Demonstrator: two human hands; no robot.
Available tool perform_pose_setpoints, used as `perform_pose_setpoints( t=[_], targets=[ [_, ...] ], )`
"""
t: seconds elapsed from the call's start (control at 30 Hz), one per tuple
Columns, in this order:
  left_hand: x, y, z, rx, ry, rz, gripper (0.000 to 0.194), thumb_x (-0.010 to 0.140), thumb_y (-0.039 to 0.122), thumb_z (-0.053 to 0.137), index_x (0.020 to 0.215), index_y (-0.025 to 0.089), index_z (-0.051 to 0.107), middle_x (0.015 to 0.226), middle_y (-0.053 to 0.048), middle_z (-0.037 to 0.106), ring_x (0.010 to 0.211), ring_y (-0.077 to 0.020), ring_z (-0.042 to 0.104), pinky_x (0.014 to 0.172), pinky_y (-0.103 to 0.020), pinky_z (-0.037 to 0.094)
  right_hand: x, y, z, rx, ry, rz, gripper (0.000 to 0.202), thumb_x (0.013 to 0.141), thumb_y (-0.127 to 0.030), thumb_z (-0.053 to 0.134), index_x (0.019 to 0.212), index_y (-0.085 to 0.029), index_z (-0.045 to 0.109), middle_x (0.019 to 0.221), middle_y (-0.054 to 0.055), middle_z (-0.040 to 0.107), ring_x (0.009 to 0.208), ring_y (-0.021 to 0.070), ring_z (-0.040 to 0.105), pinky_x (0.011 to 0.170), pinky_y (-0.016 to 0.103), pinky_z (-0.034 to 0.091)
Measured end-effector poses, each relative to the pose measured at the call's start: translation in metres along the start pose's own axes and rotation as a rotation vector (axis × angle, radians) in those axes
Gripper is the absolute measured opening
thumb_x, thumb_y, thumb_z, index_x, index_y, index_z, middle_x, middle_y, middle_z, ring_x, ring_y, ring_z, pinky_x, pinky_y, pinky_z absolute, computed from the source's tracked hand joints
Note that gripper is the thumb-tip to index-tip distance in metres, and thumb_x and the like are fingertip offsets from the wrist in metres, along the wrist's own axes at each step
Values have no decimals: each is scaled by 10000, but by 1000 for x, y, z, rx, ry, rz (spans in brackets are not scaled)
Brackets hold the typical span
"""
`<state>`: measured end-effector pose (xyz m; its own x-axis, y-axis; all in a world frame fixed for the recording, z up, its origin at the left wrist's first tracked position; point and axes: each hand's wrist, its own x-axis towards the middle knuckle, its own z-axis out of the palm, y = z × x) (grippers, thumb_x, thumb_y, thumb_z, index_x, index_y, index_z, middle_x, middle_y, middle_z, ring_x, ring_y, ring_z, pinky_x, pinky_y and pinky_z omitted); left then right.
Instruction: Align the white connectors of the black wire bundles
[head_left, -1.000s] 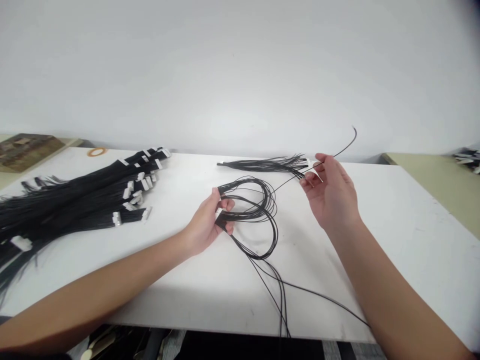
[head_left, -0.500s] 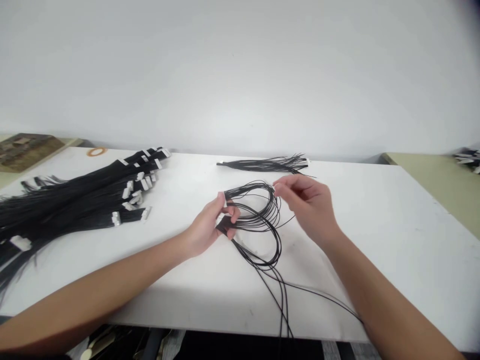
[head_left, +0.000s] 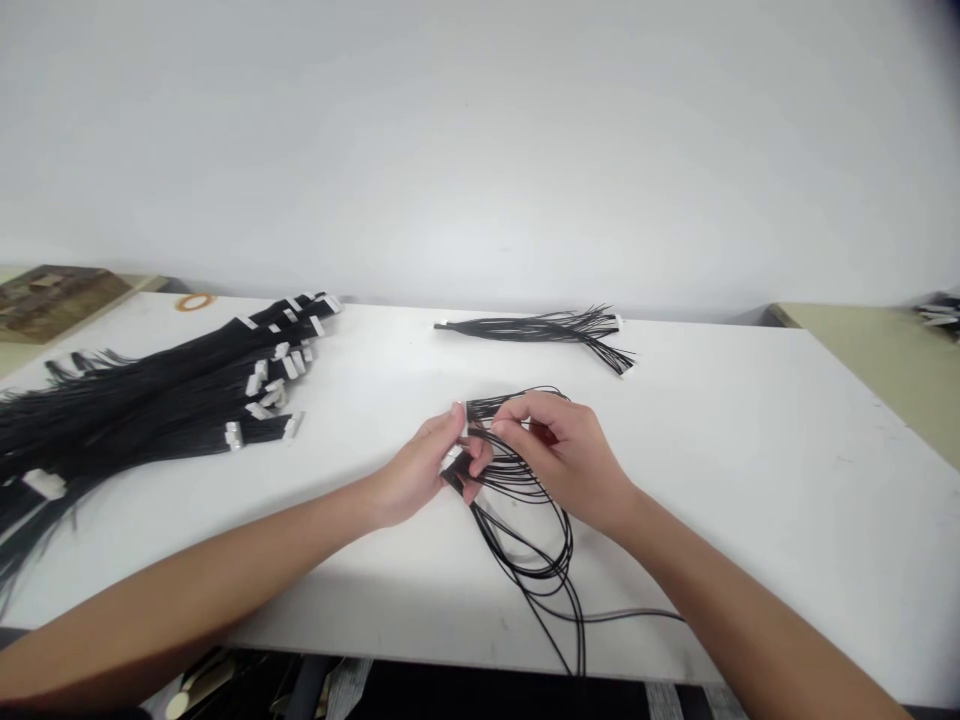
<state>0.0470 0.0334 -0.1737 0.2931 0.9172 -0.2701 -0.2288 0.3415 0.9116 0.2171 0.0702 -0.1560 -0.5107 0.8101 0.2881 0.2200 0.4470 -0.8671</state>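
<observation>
A looped bundle of thin black wires (head_left: 559,560) with white connectors (head_left: 452,458) is held over the middle of the white table. My left hand (head_left: 435,462) is closed on its connector end, the thumb on the upper white connector and the fingers beneath. Just to the right, my right hand (head_left: 562,450) pinches with thumb and forefinger beside the upper wires, close to the connectors. It seems to hold a thin wire, though the fingertips partly hide it. Loose wire ends hang down across the table's front edge.
Many black wire bundles with white connectors (head_left: 172,390) lie piled on the left of the white table (head_left: 787,450). Another bundle (head_left: 525,328) lies behind my hands. An orange ring (head_left: 195,302) and a brown box (head_left: 56,300) are at the back left.
My right hand has moved left and down to the connectors. My left hand has shifted slightly right and down with the bundle. More of the rear bundle's right end shows.
</observation>
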Motion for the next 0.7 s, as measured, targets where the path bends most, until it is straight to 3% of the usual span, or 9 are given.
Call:
perform_pose_setpoints(
  t=[0.43,0.7],
  targets=[
    [-1,0,0,-13,-46,-32,514,818,628,396,625,161,489,582,18,480,431,-105,509,504,-257,408,1,-1,3,119,-2,101,166,874,-210,515,741,-206,614,724,-17,616,683,115,546,597,223,404],
    [0,-1,0,-9,-52,-24,514,816,636,381,629,169,485,587,18,479,432,-110,498,495,-259,401,-5,4,8,-219,98,21,122,887,-226,482,806,-197,569,769,8,615,671,124,526,556,240,356]
  ],
)
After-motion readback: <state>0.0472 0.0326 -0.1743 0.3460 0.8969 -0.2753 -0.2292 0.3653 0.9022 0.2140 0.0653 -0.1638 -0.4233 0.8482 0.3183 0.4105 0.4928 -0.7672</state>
